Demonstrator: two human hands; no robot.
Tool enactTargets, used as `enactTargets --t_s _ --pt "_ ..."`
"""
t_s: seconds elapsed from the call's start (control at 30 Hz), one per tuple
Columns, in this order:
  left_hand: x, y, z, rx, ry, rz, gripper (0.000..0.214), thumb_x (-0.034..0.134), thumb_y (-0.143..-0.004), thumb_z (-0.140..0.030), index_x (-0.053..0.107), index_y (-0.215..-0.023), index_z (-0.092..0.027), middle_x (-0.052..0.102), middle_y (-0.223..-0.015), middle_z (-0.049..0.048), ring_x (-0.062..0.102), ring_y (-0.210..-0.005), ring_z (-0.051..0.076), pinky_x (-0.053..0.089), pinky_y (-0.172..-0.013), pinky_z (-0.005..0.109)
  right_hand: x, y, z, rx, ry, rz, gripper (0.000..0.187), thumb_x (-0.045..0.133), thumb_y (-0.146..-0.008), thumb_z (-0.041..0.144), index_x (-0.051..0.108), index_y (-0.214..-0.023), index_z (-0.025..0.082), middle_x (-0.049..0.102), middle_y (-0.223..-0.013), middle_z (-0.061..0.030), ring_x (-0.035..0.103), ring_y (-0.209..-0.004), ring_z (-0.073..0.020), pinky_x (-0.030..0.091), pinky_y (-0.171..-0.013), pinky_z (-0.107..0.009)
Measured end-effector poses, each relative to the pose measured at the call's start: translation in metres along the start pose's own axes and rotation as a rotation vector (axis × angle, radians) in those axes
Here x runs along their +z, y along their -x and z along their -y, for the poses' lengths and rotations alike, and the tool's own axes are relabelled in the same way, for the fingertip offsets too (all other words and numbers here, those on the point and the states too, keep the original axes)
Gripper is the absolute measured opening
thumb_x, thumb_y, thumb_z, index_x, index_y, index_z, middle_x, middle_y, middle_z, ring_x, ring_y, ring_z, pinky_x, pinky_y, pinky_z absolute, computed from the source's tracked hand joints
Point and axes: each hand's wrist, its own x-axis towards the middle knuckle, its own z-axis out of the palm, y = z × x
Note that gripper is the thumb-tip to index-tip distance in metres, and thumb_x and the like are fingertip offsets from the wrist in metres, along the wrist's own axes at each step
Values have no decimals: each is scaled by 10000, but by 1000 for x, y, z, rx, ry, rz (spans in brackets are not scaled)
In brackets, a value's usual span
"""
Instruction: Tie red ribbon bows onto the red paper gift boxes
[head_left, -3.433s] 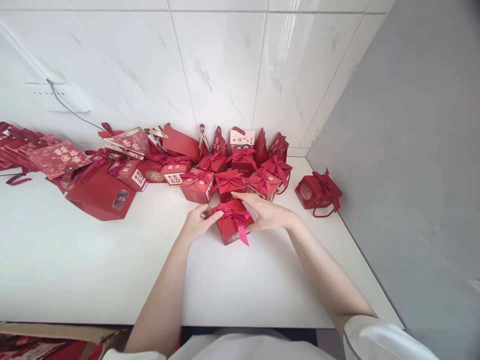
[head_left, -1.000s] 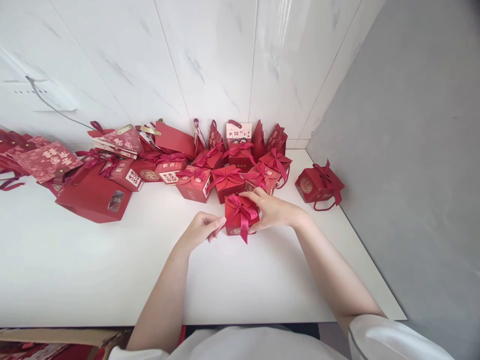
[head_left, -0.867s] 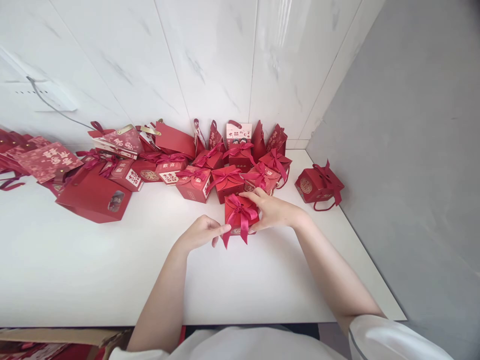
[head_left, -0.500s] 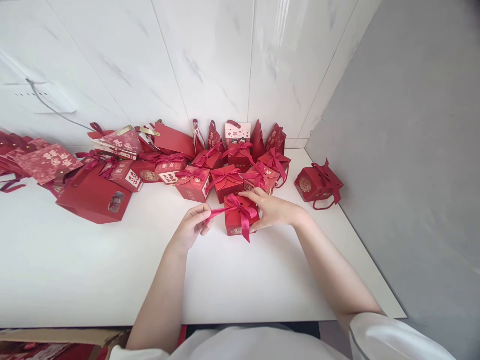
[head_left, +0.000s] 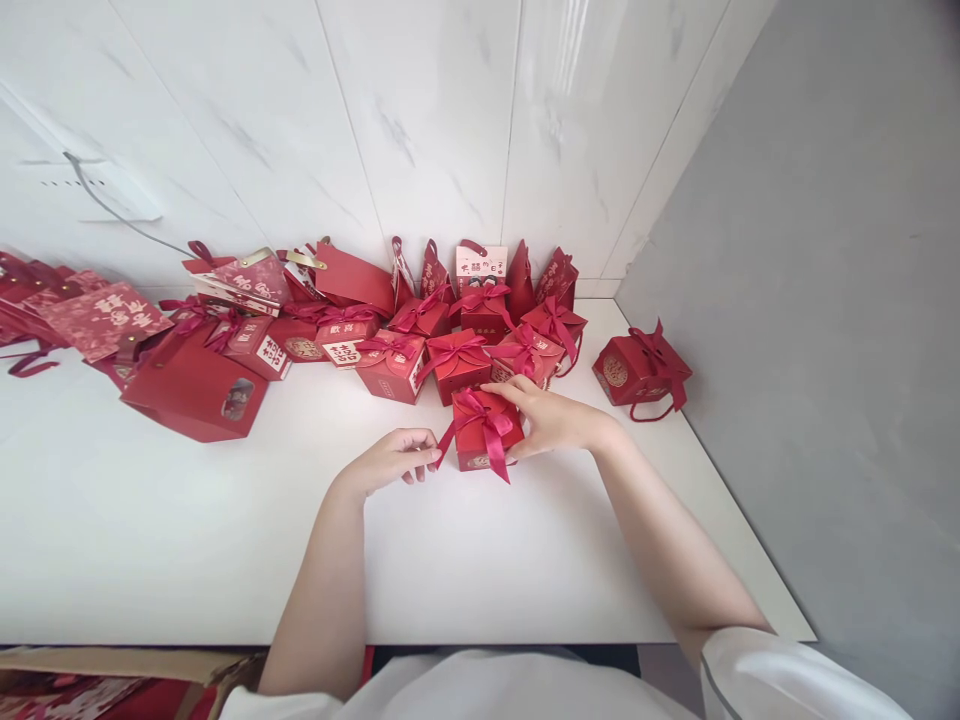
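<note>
A small red gift box [head_left: 474, 455] with a pink-red ribbon bow [head_left: 491, 428] on its lid sits on the white table in front of me. My right hand [head_left: 551, 420] grips the box from its right side, fingers on the back of the lid and thumb near the front right. On the other side, my left hand [head_left: 401, 460] pinches the end of the ribbon's left tail [head_left: 448, 440] just off the box. The ribbon's other tail hangs loosely over the box front.
Several similar ribboned boxes [head_left: 459, 365] crowd right behind this one. Small red handled bags [head_left: 199, 390] spread along the wall to the left. Another red box [head_left: 637, 368] stands alone near the grey side panel [head_left: 810, 350]. An open cardboard carton [head_left: 135, 660] is at lower left.
My left hand has come slightly lower and nearer the box, and the ribbon tail it pinches now slants downward instead of stretching out sideways. My right hand keeps its grip on the box.
</note>
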Motion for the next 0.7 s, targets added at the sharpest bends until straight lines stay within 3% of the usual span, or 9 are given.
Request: enactTargets --t_s 0.1,0.2,0.3,0.37,0.43,0.57,0.7 --pt "0 -2 7 -29 -57 29 275 672 -779 -455 666 -802 -181 671 -815 51 626 -682 164 491 -588 259 0 -1 -2 -33 9 -14 988 794 -671 438 282 -1512 358 415 -1378 -88 573 -1150 -290 500 -932 -416" --pt "-1 -7 15 60 -77 14 302 734 -736 -411 688 -924 -179 679 -882 66 651 -779 200 538 -685 315 -2 1 -3 -80 36 -59 950 785 -689 415 302 -1504 346 430 -1406 -95 568 -1181 -302 486 -961 -438" --pt "4 -12 16 256 -84 -102 642 819 -658 -369 602 -1246 -233 625 -1232 123 632 -1065 278 553 -854 402 -6 5 0 -146 45 -129 926 767 -711 392 291 -1504 341 407 -1458 -94 535 -1246 -298 476 -994 -441" --pt "12 -16 13 402 -103 -200 921 862 -611 -339 439 -1428 -286 459 -1461 140 515 -1277 320 495 -1002 461 -9 10 5 -199 27 -175 914 750 -729 356 272 -1509 340 385 -1484 -85 490 -1305 -287 469 -1019 -430" --pt "22 -19 8 548 -99 -282 1049 884 -584 -315 346 -1484 -299 319 -1556 143 390 -1394 346 421 -1093 501 -13 15 11 -254 0 -198 911 729 -742 304 250 -1516 352 365 -1502 -71 447 -1348 -279 469 -1029 -421" --pt "38 -24 4 676 13 -336 991 871 -609 -282 357 -1457 -274 325 -1536 161 392 -1391 359 450 -1069 510 -19 23 23 -335 -37 -232 887 708 -774 298 235 -1522 373 345 -1529 -49 389 -1390 -295 459 -1047 -446" --pt "43 -28 7 715 193 -348 917 852 -635 -308 378 -1418 -252 470 -1420 172 518 -1275 336 510 -990 470 -10 15 22 -309 -174 -338 889 681 -801 540 220 -1535 340 297 -1578 -70 358 -1405 -328 434 -1062 -488"
